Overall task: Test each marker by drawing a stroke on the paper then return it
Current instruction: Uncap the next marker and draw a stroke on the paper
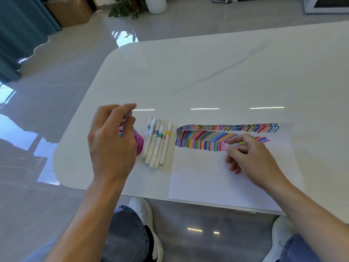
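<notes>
Pinched by the left hand [113,140], a marker [128,115] is held over the pink cup [139,143] near the tabletop's left edge. A green bit [241,143] is pinched by the right hand [249,154] on the paper [207,178]. Returning seems underway; another marker must be picked next.

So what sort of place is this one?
Likely a home living or dining room, though maybe an office: white marble-look table, glossy grey tiled floor, potted plant, teal curtains.

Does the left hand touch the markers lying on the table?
Apart. In the head view, part of the pink cup shows between the left hand and the markers.
</notes>
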